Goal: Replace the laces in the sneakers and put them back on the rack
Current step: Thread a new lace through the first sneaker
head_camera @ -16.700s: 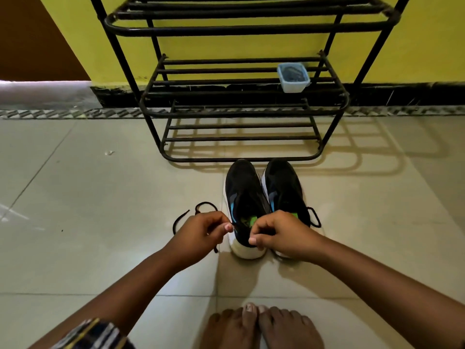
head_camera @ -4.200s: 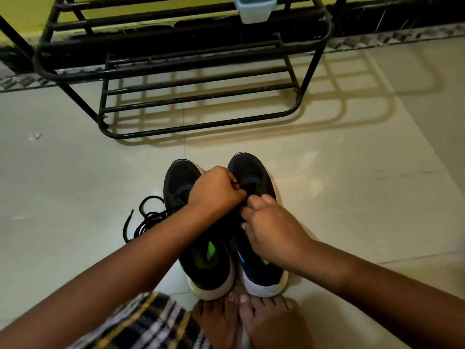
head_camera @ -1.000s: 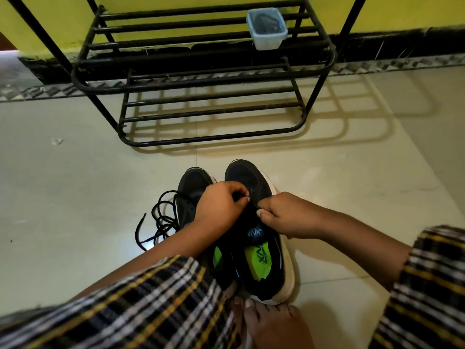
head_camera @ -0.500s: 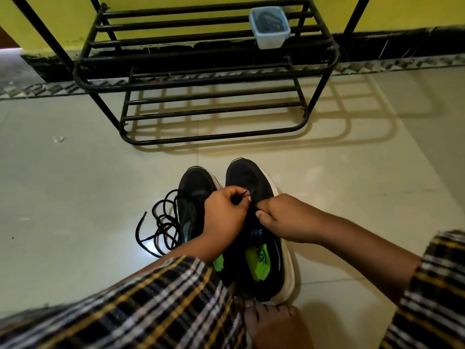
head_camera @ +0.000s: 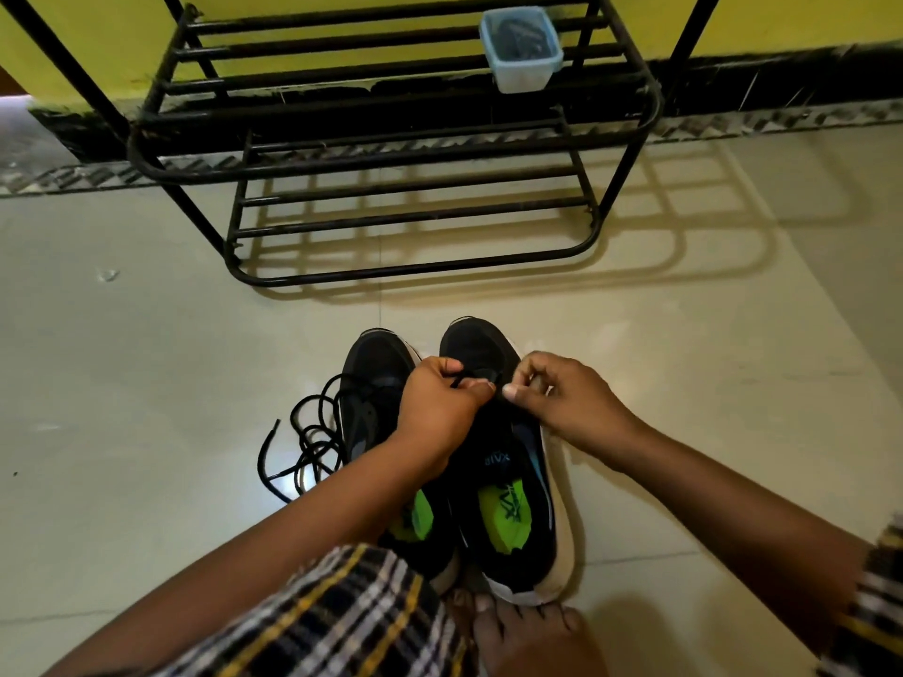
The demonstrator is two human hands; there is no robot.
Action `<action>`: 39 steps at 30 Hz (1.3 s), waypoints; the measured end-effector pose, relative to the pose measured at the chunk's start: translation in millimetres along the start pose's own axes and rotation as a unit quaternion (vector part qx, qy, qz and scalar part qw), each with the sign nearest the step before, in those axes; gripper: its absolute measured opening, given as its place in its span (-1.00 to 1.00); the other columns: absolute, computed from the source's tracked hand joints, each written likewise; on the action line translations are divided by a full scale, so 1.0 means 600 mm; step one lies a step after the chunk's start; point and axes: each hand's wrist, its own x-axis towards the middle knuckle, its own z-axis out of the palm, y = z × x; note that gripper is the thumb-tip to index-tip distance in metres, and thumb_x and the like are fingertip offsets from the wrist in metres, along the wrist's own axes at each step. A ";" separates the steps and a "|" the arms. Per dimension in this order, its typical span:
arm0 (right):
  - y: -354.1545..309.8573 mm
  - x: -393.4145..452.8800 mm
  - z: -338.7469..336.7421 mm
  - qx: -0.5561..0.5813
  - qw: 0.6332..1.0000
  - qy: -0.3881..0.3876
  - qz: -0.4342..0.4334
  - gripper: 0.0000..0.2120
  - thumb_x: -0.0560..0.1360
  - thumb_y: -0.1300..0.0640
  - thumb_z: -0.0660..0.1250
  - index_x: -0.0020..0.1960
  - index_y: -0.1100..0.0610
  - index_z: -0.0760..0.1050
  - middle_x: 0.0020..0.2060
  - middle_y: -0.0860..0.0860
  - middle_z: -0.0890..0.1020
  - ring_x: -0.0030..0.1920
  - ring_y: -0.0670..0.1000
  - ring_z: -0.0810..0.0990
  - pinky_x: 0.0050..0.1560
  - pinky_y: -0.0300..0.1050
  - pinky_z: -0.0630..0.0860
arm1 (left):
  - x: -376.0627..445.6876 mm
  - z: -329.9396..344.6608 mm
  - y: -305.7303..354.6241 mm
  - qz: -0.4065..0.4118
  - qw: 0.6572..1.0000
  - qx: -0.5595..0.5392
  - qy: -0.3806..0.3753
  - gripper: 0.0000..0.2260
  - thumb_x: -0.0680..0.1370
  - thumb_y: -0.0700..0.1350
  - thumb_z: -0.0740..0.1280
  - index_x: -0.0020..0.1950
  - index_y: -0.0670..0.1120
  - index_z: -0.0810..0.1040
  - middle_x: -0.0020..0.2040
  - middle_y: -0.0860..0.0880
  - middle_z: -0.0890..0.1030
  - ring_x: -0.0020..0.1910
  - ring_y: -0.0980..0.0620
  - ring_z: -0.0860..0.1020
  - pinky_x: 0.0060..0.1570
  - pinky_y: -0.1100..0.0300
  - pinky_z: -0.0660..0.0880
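Two black sneakers with green insoles stand side by side on the floor, toes toward the rack: the left sneaker (head_camera: 374, 383) and the right sneaker (head_camera: 508, 476). My left hand (head_camera: 437, 408) pinches a black lace end over the right sneaker's front eyelets. My right hand (head_camera: 567, 398) pinches at the same spot from the other side, thumb tip forward. A loose black lace (head_camera: 303, 442) lies coiled on the floor left of the left sneaker. The black metal shoe rack (head_camera: 405, 158) stands just beyond the shoes.
A small pale blue plastic box (head_camera: 522, 48) with dark contents sits on the rack's middle shelf at the right. My bare feet (head_camera: 518, 627) touch the sneakers' heels. Tiled floor (head_camera: 146, 364) spreads to both sides; a yellow wall is behind the rack.
My hands have drawn slightly apart at the right sneaker's front eyelets, and a short lace end now shows at my left fingertips. The shoes and the coiled lace have stayed put.
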 end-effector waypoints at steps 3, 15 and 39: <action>0.012 0.011 0.010 0.070 0.997 0.032 -0.001 -0.90 0.43 0.27 0.40 -0.11 0.13 0.51 -0.36 0.05 0.46 -0.41 -0.05 0.42 -0.47 -0.21 0.44 | 0.003 0.001 -0.001 0.008 1.000 0.024 -0.010 -0.76 0.45 -0.28 0.43 -0.10 -0.06 0.39 -0.15 -0.10 0.63 -0.04 -0.08 0.63 0.12 0.01 0.54; 0.005 0.037 0.024 -0.035 0.997 0.044 -0.044 -0.82 0.43 0.30 0.37 -0.26 0.06 0.50 -0.41 -0.14 0.49 -0.41 -0.19 0.44 -0.30 -0.26 0.40 | -0.005 -0.018 0.003 0.065 0.988 0.124 -0.065 -0.95 0.54 -0.22 0.35 -0.06 -0.09 0.53 -0.14 -0.07 0.64 -0.13 -0.01 0.61 -0.03 0.07 0.54; -0.342 -0.116 -0.240 -0.073 0.979 0.071 -0.179 -0.87 0.48 0.30 0.36 -0.22 0.13 0.56 -0.32 0.04 0.60 -0.29 -0.07 0.55 -0.18 -0.16 0.53 | -0.211 -0.101 0.346 0.268 0.953 0.107 -0.086 -0.84 0.63 -0.13 0.19 -0.02 0.01 0.56 -0.13 0.01 0.56 -0.14 0.07 0.48 -0.16 0.22 0.40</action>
